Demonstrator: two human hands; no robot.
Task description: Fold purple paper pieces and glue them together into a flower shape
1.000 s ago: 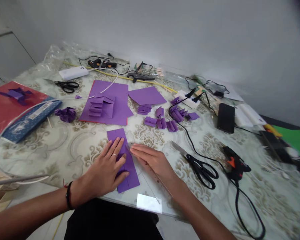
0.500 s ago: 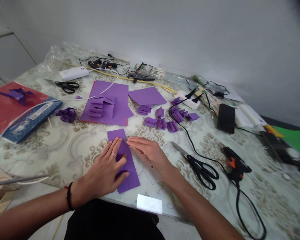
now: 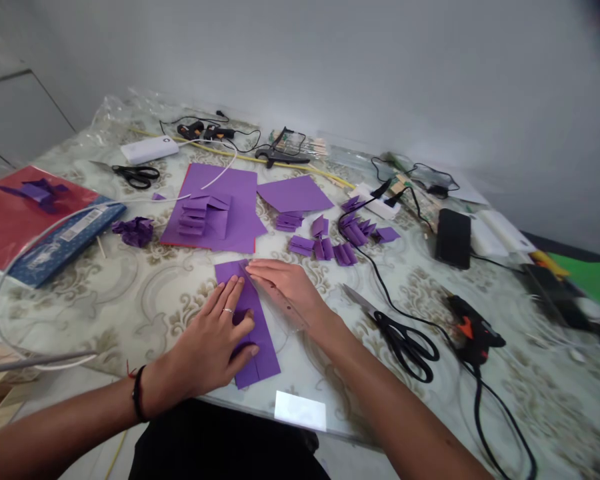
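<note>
A strip of purple paper with crease lines lies near the table's front edge. My left hand rests flat on it, fingers spread, pressing it to the table. Over the strip's far right edge, my right hand is closed on a clear plastic ruler, whose end touches the paper near the top. The ruler is see-through, so its full outline is hard to make out. Several small folded purple paper pieces lie beyond my right hand.
Black-handled scissors and a hot glue gun with its cord lie on the right. Purple sheets sit farther back. On the left are crumpled purple paper and a blue-and-red packet. A white cable crosses the left side.
My right hand has moved slightly left and away from me with the ruler, bringing its end over the strip's far part. My left hand has stayed in place.
</note>
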